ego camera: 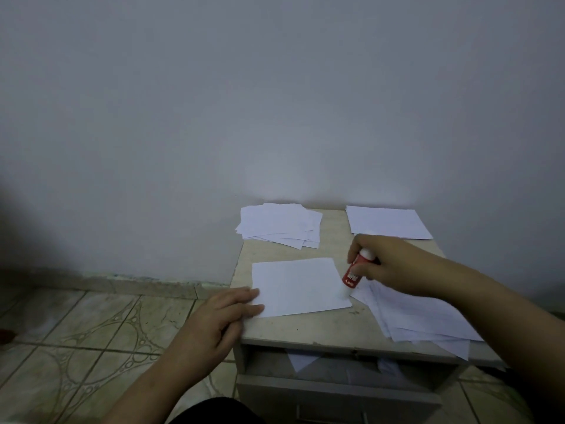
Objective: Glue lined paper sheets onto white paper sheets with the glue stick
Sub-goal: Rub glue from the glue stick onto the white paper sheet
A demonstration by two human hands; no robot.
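Patterned floor tiles (91, 338) fill the left of the view, with a bare pale wall (214, 102) rising behind them and a small cabinet standing against it. Its tabletop (305, 328) carries four groups of paper.

At about 8 o'clock from the middle of the tabletop, the left hand (223, 313) lies over the near left corner, fingers straight and flat, their tips pressing the left edge of one single sheet (296, 286); this grip is loose and holds nothing. That sheet lies flat by itself in the middle of the tabletop, and whether it is ruled or plain cannot be told.

At 11 o'clock, touching the wall, sits one loose pile of sheets (281, 224), fanned and uneven, too many to count.

At the single sheet's 4 o'clock corner one red glue stick (354, 272) stands tilted, its pale tip down on the paper and its white end up inside the right hand (394, 264). Fingers and thumb of that grip are curled round the upper part of the stick.

At 1 o'clock lies one neat stack (388, 221), squared up, well apart from the fanned pile.

At 4 o'clock, partly under the right forearm, a spread heap of faintly ruled sheets (422, 319) overhangs the tabletop's near right edge.

Below the tabletop one drawer (336, 390) stands open, with paper (301, 361) showing inside.
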